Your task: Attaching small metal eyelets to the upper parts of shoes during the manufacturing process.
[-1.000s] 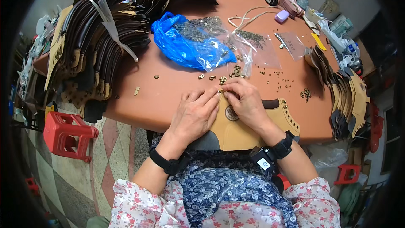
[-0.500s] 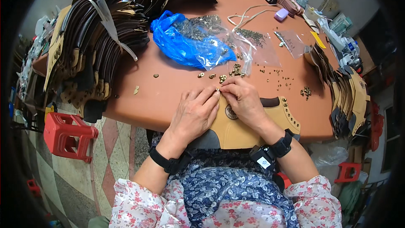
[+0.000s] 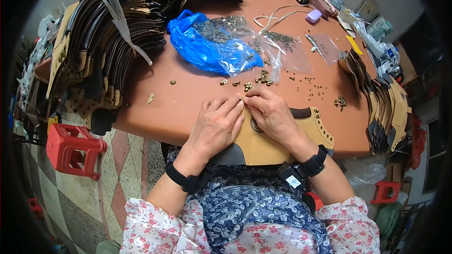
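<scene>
A tan boot upper (image 3: 268,148) with a dark grey corner and a dark collar lies at the table's near edge. Brass lace fittings (image 3: 322,124) line its right end. Over its left part rests my left hand (image 3: 217,120), fingers pressed together along the leather, the fingertips holding its far edge. My right hand (image 3: 269,111) is closed in a pinch at that same edge, against a small brass fitting (image 3: 241,99) between the two hands' fingertips. The right hand partly covers a round dark emblem (image 3: 255,125) on the upper. The undersides of my fingers are hidden.
Loose brass fittings (image 3: 263,76) lie just beyond my hands, more (image 3: 340,103) to the right. A blue plastic bag (image 3: 188,49) and clear bags of small metal parts sit behind. Stacked uppers flank both sides (image 3: 89,61) (image 3: 388,113). A red stool (image 3: 70,150) stands left.
My right hand has shifted slightly, its fingertips still at the brass fitting. The whole view has moved a little; my left hand keeps its place on the upper.
</scene>
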`<state>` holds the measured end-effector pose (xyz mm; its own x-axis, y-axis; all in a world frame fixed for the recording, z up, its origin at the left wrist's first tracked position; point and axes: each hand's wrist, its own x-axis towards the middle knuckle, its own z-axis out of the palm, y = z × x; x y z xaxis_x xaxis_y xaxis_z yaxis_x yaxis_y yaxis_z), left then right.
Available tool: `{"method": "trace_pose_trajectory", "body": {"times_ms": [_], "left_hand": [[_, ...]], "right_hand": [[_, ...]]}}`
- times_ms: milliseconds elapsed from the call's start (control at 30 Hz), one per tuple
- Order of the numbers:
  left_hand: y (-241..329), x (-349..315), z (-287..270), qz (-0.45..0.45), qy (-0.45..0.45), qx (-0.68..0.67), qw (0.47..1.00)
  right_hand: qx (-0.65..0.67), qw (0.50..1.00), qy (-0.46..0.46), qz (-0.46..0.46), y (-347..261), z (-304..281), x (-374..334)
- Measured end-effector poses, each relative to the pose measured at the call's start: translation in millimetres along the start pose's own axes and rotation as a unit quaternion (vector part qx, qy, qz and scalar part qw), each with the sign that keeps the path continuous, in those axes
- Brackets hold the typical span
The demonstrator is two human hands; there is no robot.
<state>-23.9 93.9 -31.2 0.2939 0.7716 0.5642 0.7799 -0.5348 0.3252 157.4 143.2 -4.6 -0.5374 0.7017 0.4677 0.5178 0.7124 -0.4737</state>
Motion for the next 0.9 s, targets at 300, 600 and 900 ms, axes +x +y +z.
{"method": "trace_pose_trajectory", "body": {"times_ms": [300, 600, 900], "left_hand": [[-0.9, 0.1, 1.5, 0.002, 0.001, 0.003, 1.000], [-1.1, 1.5, 0.5, 0.005, 0.003, -0.004, 1.000], [-0.7, 1.3, 0.7, 0.002, 0.009, -0.009, 1.000]], "right_hand": [[-0.020, 1.000, 0.000, -0.007, -2.4, 2.5, -2.7], [0.001, 0.999, -0.006, 0.041, -2.6, -1.3, -2.3], [-0.069, 0.997, -0.022, -0.029, -3.7, 1.4, -6.4]]}}
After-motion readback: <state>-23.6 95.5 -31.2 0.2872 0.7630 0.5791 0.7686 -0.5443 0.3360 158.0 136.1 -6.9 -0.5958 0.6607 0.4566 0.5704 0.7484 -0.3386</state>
